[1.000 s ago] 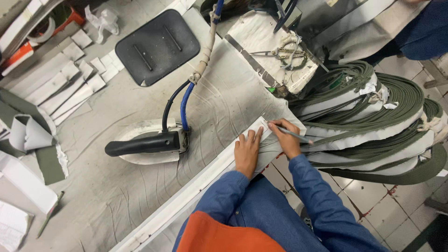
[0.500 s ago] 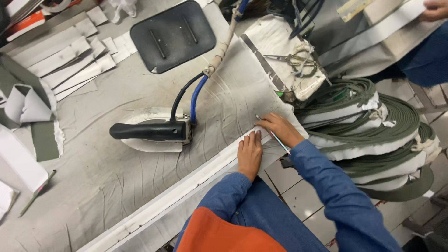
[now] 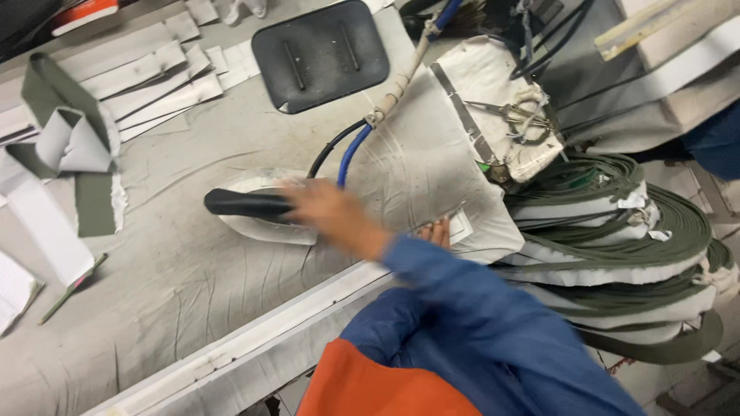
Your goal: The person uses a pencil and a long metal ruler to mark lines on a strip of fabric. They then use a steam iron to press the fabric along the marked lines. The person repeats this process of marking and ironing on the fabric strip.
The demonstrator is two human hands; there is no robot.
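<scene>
My right hand (image 3: 330, 216) is blurred as it reaches left across the grey padded table (image 3: 177, 270). It lies over the near end of the black handle of the steam iron (image 3: 247, 205), and its grip is unclear. The iron rests flat on its pale sole, with black and blue hoses (image 3: 347, 150) running up from it. My left hand (image 3: 439, 229) is mostly hidden under my blue right sleeve. Only its extended fingertips show, resting on a small white fabric strip (image 3: 460, 225) at the table's edge.
A black iron rest pad (image 3: 320, 52) lies at the back of the table. Cut white and green fabric strips (image 3: 77, 139) lie on the left. Coils of green and white webbing (image 3: 617, 239) are stacked on the right, with scissors (image 3: 512, 114) on a white padded block.
My right hand has left the fabric strip by the table edge and swung left to the iron's handle. The thin tool it held is out of sight. The left hand stays on the strip.
</scene>
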